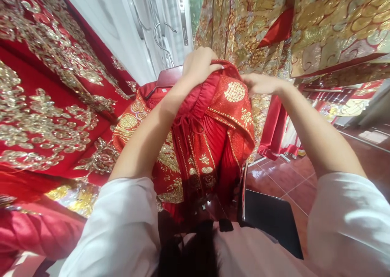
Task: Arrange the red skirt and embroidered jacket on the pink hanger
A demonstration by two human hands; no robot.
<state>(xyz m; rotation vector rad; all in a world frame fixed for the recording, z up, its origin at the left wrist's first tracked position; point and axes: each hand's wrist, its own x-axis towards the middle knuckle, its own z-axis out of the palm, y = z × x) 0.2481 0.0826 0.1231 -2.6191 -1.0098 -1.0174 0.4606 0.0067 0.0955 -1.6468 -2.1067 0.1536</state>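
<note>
In front of me hangs a red jacket (234,100) with gold embroidery and beaded edging, on a dark red hanger (169,77) with a metal hook (162,41). A pleated red skirt (217,136) with a gathered waistband and tie strings lies against the jacket's front. My left hand (201,63) is closed over the top of the red cloth near the neckline, its thumb tucked partly out of sight. At the jacket's right shoulder, my right hand (263,83) grips the edge, with its fingertips partly hidden behind the cloth.
Red garments with gold sequins (55,134) crowd the left side. Gold patterned cloth (250,20) hangs at the back right. A white curtain (100,20) and a door frame with a lock (184,25) stand behind. A black flat seat (271,216) is low right above red floor tiles (300,193).
</note>
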